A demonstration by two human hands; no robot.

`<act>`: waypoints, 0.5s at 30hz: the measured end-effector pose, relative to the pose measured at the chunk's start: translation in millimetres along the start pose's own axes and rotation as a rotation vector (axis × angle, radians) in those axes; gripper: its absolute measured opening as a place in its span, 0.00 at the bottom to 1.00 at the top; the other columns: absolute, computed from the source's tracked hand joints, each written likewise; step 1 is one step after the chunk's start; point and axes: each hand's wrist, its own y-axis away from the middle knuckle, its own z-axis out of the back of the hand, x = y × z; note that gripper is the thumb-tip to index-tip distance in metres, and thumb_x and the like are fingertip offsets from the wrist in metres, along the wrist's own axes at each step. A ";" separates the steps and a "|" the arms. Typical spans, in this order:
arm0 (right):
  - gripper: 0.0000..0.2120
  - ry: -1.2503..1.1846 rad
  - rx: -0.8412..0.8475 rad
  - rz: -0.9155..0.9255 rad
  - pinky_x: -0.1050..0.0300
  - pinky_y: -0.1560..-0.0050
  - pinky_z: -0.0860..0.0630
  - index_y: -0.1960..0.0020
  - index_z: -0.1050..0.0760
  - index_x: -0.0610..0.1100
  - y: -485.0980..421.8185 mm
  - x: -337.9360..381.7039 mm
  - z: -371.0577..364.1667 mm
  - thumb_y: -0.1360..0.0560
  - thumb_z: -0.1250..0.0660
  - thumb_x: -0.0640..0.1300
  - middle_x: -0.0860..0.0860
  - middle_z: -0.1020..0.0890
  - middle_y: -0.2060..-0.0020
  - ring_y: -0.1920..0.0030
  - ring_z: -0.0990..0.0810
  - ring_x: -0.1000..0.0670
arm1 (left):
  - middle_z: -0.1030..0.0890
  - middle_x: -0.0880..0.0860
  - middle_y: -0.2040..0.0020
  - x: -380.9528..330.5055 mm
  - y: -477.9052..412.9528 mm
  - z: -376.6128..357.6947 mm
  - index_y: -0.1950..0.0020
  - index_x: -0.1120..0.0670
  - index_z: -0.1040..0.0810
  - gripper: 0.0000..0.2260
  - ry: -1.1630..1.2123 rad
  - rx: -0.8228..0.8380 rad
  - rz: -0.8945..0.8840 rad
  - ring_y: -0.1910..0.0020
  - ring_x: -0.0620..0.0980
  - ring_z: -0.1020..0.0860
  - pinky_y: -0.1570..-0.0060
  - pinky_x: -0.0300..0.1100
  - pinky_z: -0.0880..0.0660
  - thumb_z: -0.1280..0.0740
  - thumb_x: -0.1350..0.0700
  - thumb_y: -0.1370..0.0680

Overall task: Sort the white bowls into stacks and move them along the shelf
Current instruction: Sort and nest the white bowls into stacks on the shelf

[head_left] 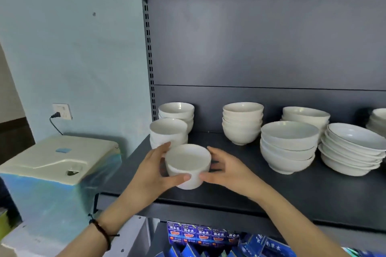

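While both hands cup it from opposite sides, a small white bowl [188, 165] with smooth, glossy, steep walls sits at the front left of the dark matte shelf [271, 192]; whether its base touches the shelf cannot be told. The left hand [154, 171] wraps its left wall, thumb across the front, and the right hand [225, 170] presses the right wall, thumb meeting the front too. A dark cord bracelet [102, 233] circles the left wrist. Just behind the bowl stand two stacks of small bowls [169, 131], rounded and deep. Farther right is a stack of medium bowls [242, 123], then stacks of wide shallow bowls [289, 146] with flaring rims. Left of the shelf sits a cream plastic appliance [56, 158] beside a pale blue wall [73, 48].
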 end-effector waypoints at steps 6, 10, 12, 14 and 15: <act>0.27 -0.131 -0.142 0.062 0.60 0.45 0.21 0.38 0.22 0.53 3.7 18.9 -6.8 0.33 0.22 0.35 0.55 0.15 0.45 0.43 0.17 0.54 | 0.22 0.37 0.47 -6.3 -1.5 0.3 0.34 0.44 0.29 0.40 0.293 -0.116 -0.016 0.50 0.36 0.21 0.57 0.29 0.24 0.17 0.52 0.43; 0.25 -0.186 -0.164 0.197 0.65 0.49 0.21 0.36 0.23 0.50 -8.2 57.0 -0.9 0.30 0.26 0.32 0.56 0.15 0.45 0.44 0.17 0.57 | 0.21 0.36 0.45 -26.8 -21.4 22.2 0.37 0.40 0.29 0.40 0.426 -0.218 -0.106 0.49 0.35 0.22 0.55 0.30 0.23 0.18 0.48 0.46; 0.22 -0.219 -0.189 0.253 0.67 0.52 0.22 0.39 0.22 0.51 -24.6 71.5 -0.8 0.29 0.28 0.32 0.58 0.14 0.48 0.47 0.17 0.59 | 0.22 0.41 0.41 -35.4 -36.9 33.7 0.33 0.44 0.30 0.40 0.487 -0.245 -0.123 0.46 0.37 0.22 0.53 0.28 0.24 0.18 0.54 0.42; 0.21 -0.242 -0.223 0.292 0.67 0.52 0.22 0.41 0.22 0.52 -44.3 80.0 -3.6 0.28 0.28 0.32 0.59 0.14 0.48 0.47 0.17 0.59 | 0.24 0.43 0.37 -37.4 -54.2 44.3 0.28 0.48 0.33 0.41 0.529 -0.235 -0.119 0.43 0.37 0.24 0.50 0.27 0.25 0.19 0.54 0.38; 0.21 -0.252 -0.237 0.308 0.65 0.50 0.22 0.39 0.22 0.52 -53.9 81.5 -6.1 0.28 0.28 0.33 0.58 0.15 0.46 0.45 0.17 0.58 | 0.23 0.43 0.37 -36.7 -61.6 49.0 0.29 0.49 0.31 0.40 0.547 -0.219 -0.115 0.42 0.39 0.24 0.47 0.29 0.25 0.19 0.54 0.38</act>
